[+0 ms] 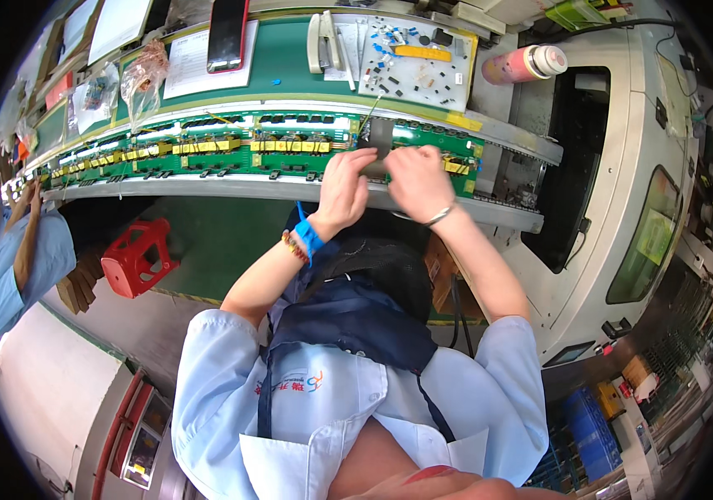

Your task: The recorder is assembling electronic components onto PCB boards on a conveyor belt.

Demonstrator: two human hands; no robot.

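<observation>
Both my hands are over a row of green circuit boards (231, 150) fitted with yellow parts, lying along a metal rail. My left hand (341, 187), with a blue wrist strap (308, 235) and a beaded bracelet, has its fingers stretched rightward, the thumb apart. A dark grey flat patch (380, 133) lies just beyond its fingertips. Beside it, my right hand (421, 183), wearing a bangle (439, 216), is slightly blurred, its fingers curled down and close to the left fingertips. Whatever the right fingers hold, if anything, is hidden.
Behind the boards are a tray (415, 87) of small loose components, a white-handled tool (323, 43), a phone (227, 35) and plastic bags (145, 79). A pink bottle (525, 64) lies by the machine (623, 167) at right. A red stool (141, 257) and another person (27, 250) are left.
</observation>
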